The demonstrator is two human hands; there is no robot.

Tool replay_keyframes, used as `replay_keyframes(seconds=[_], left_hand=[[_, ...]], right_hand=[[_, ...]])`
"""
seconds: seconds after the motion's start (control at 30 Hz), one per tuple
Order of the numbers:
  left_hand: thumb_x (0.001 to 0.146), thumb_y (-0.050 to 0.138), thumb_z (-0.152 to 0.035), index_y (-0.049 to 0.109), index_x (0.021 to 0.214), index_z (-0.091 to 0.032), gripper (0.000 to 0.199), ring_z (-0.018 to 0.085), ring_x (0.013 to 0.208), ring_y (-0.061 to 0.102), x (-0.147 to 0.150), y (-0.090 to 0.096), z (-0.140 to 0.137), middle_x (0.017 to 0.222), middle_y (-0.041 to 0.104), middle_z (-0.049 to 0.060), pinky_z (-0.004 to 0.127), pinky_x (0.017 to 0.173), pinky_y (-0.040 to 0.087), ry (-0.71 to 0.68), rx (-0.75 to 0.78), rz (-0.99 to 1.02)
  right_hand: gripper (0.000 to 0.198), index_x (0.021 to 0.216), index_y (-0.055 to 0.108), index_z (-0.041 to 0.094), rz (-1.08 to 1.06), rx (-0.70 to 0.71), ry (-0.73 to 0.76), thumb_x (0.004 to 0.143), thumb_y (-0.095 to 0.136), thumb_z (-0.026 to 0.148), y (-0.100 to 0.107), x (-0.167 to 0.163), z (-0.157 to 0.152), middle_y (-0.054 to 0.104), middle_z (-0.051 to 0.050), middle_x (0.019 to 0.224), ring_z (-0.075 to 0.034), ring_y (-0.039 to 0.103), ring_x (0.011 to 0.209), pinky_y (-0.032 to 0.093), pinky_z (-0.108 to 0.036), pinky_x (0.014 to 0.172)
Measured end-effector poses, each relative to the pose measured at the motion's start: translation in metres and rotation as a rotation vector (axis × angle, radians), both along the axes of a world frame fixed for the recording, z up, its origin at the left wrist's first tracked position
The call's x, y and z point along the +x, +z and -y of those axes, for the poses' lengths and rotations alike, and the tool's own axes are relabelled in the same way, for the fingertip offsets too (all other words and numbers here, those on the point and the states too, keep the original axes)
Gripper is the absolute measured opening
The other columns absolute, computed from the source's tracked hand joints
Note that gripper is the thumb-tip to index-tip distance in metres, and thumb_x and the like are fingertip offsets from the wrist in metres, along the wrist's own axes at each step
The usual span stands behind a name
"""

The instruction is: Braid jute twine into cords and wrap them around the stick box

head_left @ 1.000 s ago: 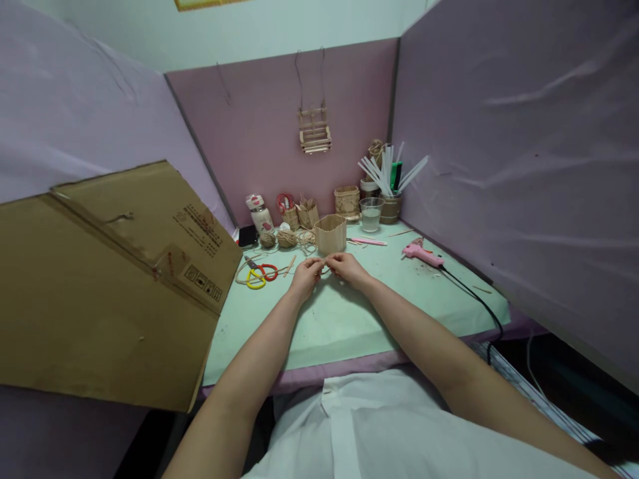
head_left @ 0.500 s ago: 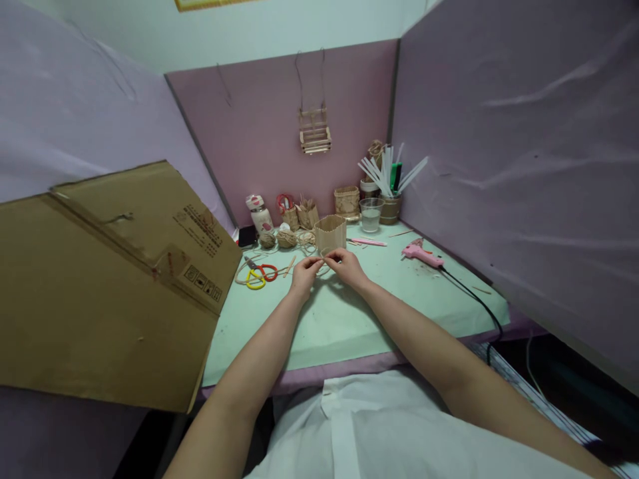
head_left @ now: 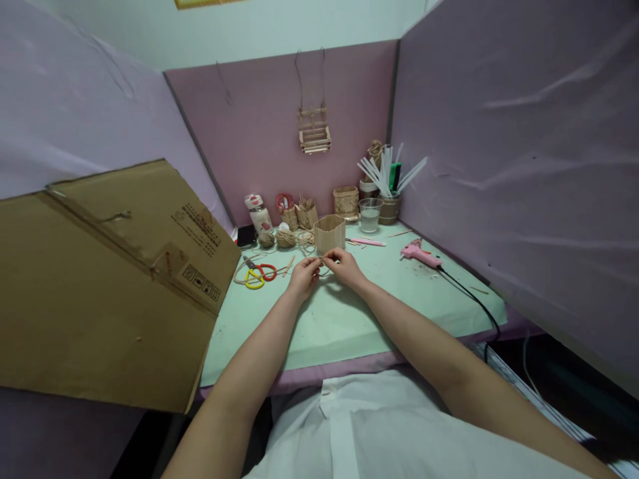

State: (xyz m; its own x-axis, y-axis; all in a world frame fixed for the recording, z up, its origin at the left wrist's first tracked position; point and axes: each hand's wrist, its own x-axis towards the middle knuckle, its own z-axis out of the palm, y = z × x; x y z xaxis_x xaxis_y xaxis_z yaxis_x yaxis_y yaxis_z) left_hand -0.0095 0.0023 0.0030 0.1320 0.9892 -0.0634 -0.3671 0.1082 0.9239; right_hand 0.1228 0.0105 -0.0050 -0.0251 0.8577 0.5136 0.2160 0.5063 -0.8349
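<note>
My left hand [head_left: 305, 273] and my right hand [head_left: 344, 265] meet close together over the table, fingertips pinched on thin twine [head_left: 324, 271]. A bit of the twine loops below my right fingers; the rest is hidden by the hands. Just behind them stands a wooden-stick container [head_left: 329, 233] with an open top. Left of my left hand lie scissors [head_left: 259, 273] with one red and one yellow handle, a strand of twine around them. A short wooden stick [head_left: 288, 266] rests between the scissors and my hand.
Twine balls [head_left: 285, 239], a bottle [head_left: 258, 213] and a water cup [head_left: 369, 216] line the back. A pink glue gun [head_left: 421, 254] lies right, its black cord running off the table edge. A large cardboard sheet [head_left: 124, 286] leans in from the left.
My fingers have shifted slightly on the twine, and its small loop looks different. Both hands stay in nearly the same place.
</note>
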Motion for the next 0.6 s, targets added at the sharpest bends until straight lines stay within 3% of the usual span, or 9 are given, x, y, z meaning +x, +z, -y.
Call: replay_keyframes(seconds=[0.13,0.27,0.37,0.5,0.6], left_hand=[[0.061,0.073,-0.030,0.056,0.075,-0.014,0.026,0.005,0.051,0.040,0.005,-0.005,-0.001,0.060,0.051,-0.004,0.017,0.046,0.028,0.123,0.174,-0.144],[0.064,0.068,-0.029,0.057,0.077,-0.015,0.022,0.007,0.054,0.044,0.004,-0.010,-0.005,0.062,0.053,-0.003,0.020,0.053,0.033,0.121,0.279,-0.285],[0.069,0.061,-0.025,0.058,0.073,-0.015,0.011,0.010,0.061,0.050,0.004,-0.013,-0.006,0.064,0.057,-0.001,0.024,0.061,0.038,0.144,0.356,-0.534],[0.076,0.053,-0.026,0.061,0.067,-0.015,0.016,0.013,0.063,0.051,0.004,-0.012,-0.003,0.062,0.059,0.000,0.025,0.064,0.037,0.147,0.457,-0.867],[0.077,0.053,-0.029,0.061,0.067,-0.016,0.019,0.012,0.061,0.049,0.006,-0.012,0.001,0.060,0.058,0.000,0.025,0.061,0.035,0.158,0.489,-0.969]], right_hand=[[0.021,0.070,0.061,0.016,-0.087,-0.173,0.084,0.068,0.063,0.037,0.001,0.002,-0.003,0.060,0.000,0.067,-0.013,0.052,0.064,0.040,-0.026,0.063],[0.023,0.069,0.061,0.016,-0.150,-0.216,0.123,0.067,0.063,0.039,0.002,0.004,-0.002,0.058,0.000,0.063,-0.012,0.050,0.061,0.039,-0.026,0.060],[0.021,0.067,0.060,0.016,-0.165,-0.228,0.127,0.066,0.062,0.038,0.000,0.005,-0.003,0.057,0.001,0.062,-0.012,0.049,0.060,0.038,-0.025,0.059],[0.019,0.065,0.059,0.017,-0.148,-0.231,0.084,0.064,0.061,0.036,-0.005,0.004,-0.006,0.057,0.001,0.062,-0.012,0.049,0.061,0.038,-0.025,0.060],[0.018,0.062,0.057,0.017,-0.113,-0.254,-0.018,0.064,0.058,0.036,-0.009,0.005,-0.010,0.055,0.002,0.059,-0.012,0.048,0.060,0.037,-0.025,0.059]])
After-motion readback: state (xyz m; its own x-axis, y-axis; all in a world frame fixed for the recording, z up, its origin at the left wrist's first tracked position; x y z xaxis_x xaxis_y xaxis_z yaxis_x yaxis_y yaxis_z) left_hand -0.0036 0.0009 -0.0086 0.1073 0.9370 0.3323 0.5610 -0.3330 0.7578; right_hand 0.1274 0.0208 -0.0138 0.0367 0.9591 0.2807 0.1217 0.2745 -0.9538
